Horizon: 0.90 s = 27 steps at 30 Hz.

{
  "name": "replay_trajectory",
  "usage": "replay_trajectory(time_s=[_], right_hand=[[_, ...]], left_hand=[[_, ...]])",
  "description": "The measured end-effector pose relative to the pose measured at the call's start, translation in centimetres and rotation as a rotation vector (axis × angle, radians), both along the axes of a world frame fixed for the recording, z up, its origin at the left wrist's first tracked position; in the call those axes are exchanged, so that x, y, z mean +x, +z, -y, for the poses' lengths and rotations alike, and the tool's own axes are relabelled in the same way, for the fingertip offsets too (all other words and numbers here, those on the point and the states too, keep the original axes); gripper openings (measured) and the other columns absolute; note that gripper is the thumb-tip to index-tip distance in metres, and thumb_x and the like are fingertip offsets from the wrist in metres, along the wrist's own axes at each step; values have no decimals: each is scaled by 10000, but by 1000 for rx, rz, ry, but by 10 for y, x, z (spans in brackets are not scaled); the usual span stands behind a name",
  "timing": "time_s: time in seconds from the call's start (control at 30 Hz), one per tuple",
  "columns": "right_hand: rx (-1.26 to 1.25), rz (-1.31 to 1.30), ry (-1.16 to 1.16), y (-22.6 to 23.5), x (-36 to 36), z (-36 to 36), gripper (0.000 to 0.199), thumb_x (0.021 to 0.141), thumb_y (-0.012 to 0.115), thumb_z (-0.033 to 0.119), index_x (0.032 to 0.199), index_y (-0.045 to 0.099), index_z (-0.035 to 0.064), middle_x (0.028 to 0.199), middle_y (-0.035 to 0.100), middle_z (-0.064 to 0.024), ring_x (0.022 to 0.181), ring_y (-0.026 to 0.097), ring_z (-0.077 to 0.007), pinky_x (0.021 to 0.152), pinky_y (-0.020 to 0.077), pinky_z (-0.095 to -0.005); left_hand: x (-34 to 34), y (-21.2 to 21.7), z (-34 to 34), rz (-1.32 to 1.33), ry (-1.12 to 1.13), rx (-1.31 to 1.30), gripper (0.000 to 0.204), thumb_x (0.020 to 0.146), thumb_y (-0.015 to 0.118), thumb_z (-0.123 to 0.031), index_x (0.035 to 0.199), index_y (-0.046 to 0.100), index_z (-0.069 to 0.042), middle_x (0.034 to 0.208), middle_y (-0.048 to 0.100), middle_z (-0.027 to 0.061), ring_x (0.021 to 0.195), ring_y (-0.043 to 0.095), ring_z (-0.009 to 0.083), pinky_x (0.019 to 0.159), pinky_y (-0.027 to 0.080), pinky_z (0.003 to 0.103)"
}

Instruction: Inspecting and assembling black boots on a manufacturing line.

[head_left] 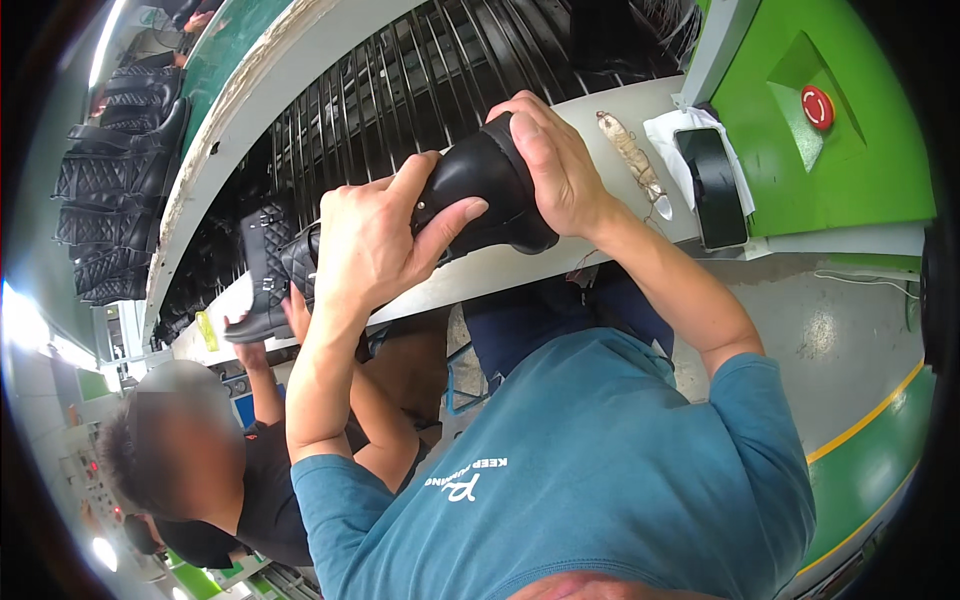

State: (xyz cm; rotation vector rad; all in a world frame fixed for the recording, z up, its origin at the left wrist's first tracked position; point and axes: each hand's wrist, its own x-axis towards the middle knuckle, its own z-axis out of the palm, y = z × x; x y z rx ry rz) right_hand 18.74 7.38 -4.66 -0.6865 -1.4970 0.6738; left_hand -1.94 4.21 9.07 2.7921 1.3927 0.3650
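Observation:
A black leather boot (478,182) is held in both my hands above the white ledge of a roller conveyor. My left hand (368,240) grips it from the left, with the thumb lying across the smooth leather. My right hand (558,168) is wrapped round its right end, fingers over the top and thumb on the near side. Part of the boot is hidden behind my left hand and wrist. Beyond that wrist, a co-worker's hands hold another black boot (266,262) with quilting and buckled straps.
Metal rollers (400,90) run behind the ledge (430,287). A tape-wrapped hand tool (632,160) and a dark phone (712,188) on white material lie to the right. A green machine housing (870,170) carries a red stop button (817,106). Several black boots (115,190) stand far left.

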Motion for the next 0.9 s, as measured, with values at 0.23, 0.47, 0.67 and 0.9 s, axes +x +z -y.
replay_trajectory(time_s=[0.23, 0.47, 0.67, 0.9], right_hand=[[50, 83, -77, 9, 11, 5, 323, 1133, 428, 205, 1180, 637, -37, 1056, 642, -229, 938, 660, -445, 848, 544, -478], [152, 74, -194, 23, 4, 19, 280, 1087, 538, 234, 1150, 638, -20, 986, 618, -204, 860, 622, -396, 792, 522, -485], [418, 319, -269, 21, 5, 32, 688, 919, 844, 573, 1247, 610, 16, 1145, 615, -184, 998, 607, -380, 889, 503, -503], [194, 630, 125, -14, 59, 27, 714, 774, 989, 390, 1345, 669, 105, 1393, 650, -104, 1283, 632, -363, 1143, 478, -503]], left_hand=[[5, 4, 4, -96, 16, 44, 572, 930, 849, -551, 1189, 751, -51, 741, 747, 164, 671, 758, 384, 628, 582, 451], [-9, 0, 0, 149, -100, 57, 636, 819, 946, -539, 1207, 801, -58, 751, 764, 153, 638, 760, 331, 629, 599, 400], [-27, -39, -5, 332, -158, 46, 614, 668, 995, -247, 1246, 817, -136, 974, 828, 95, 884, 802, 302, 818, 622, 397], [-56, -140, 41, 502, 162, 100, 620, 728, 731, 179, 1255, 831, -133, 1362, 803, 66, 1413, 677, 324, 1240, 474, 536]])
